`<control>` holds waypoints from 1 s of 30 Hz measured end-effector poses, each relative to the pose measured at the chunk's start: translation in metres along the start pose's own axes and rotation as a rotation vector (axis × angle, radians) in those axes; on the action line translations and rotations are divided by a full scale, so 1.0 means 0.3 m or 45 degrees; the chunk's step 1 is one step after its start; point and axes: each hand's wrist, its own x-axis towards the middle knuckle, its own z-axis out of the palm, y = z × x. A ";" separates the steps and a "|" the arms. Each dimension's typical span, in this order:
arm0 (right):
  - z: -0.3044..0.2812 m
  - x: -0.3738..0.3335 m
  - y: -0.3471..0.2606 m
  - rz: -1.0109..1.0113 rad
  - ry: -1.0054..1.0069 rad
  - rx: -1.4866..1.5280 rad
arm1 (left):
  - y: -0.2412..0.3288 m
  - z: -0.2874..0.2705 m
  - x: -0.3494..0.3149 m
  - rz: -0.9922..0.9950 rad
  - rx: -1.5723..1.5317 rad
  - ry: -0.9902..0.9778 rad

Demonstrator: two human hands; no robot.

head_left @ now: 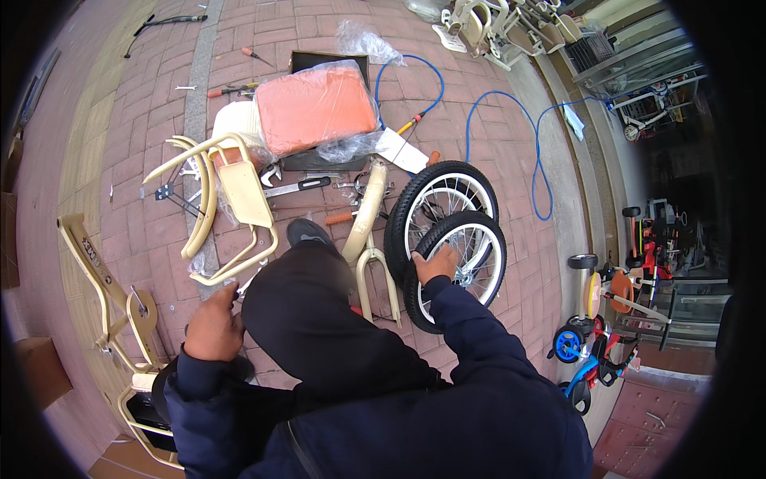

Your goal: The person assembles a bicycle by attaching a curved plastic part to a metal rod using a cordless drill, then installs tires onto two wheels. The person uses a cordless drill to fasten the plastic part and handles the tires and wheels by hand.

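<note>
My right hand (439, 263) grips the near bicycle wheel (496, 275), its fingers over the black tyre and white rim. Behind it, partly overlapped, leans a larger bicycle wheel (407, 195). My left hand (215, 326) is closed beside my knee, and a thin silver piece shows at its fingertips; its kind is too small to make out. Left of the wheels lies a cream fork with a mudguard (367, 215). A cream bicycle frame (100, 267) stands to the left of my left hand. Cream carrier and mudguard parts (243, 191) lie ahead of my knee.
An orange plastic-wrapped pad (317, 108) rests on a dark box ahead. Around it lie an adjustable wrench (271, 172), a screwdriver (255, 56) and a blue hose (533, 172). Children's tricycles (586, 355) stand at the right, more cream parts (499, 28) at the far right. Brick paving lies underneath.
</note>
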 end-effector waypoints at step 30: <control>-1.119 -0.157 -0.812 -1.254 -0.823 0.917 | -0.038 -0.218 -0.019 -0.023 -1.142 0.610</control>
